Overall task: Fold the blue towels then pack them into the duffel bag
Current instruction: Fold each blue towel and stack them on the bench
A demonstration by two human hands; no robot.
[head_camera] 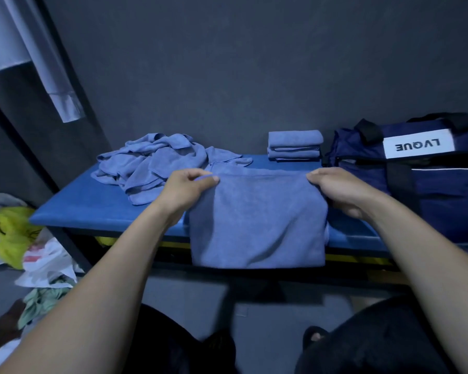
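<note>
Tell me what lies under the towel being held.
Under the towel is the blue bench; its lower half hangs past the front edge. The bench beneath it is covered.

Plastic bags [42,261] beside the blue bench [92,201].

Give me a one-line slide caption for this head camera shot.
Both hands, left and right, pinch a half-folded blue towel hanging off the bench.
</note>
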